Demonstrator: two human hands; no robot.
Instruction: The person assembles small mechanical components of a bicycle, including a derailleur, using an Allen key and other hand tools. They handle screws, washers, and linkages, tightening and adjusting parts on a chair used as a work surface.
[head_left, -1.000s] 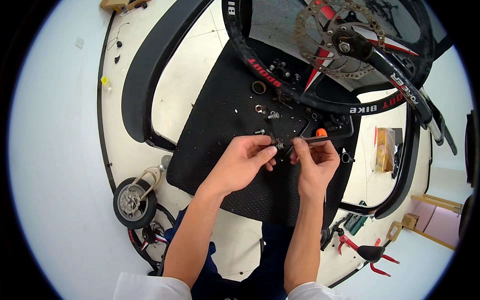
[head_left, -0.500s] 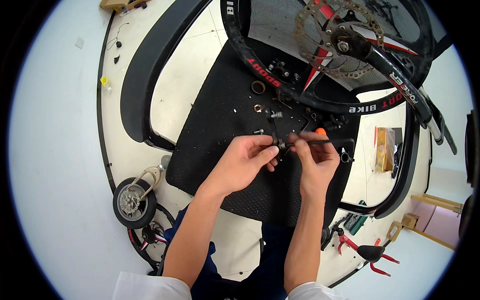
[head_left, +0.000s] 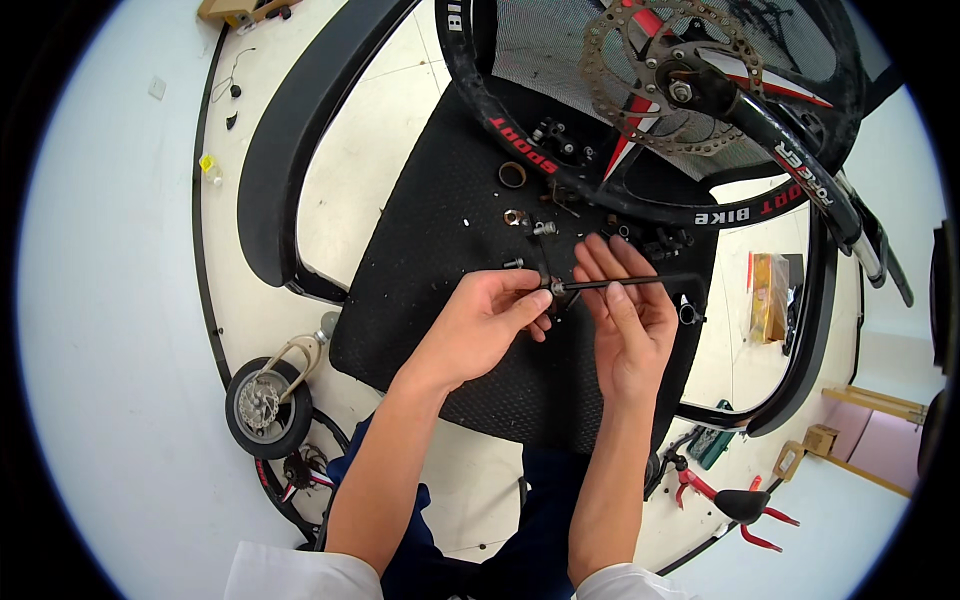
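In my left hand, thumb and fingers pinch a small dark metal bike part with a bolt in it. A long black hex key runs sideways from the bolt, its bent end at the right. My right hand has its fingers stretched behind the key, the thumb against the shaft. Beyond the hands lie a loose bolt, another silver bolt, a rusty small fitting and a ring on the black chair seat.
A bicycle wheel with a brake disc and fork leans across the chair's far side. Armrests flank the seat. A small wheel stands on the floor at left; a red bike frame lies at right.
My right hand's fingers have straightened and spread, with the thumb moving along the hex key. The left hand keeps the part almost in place.
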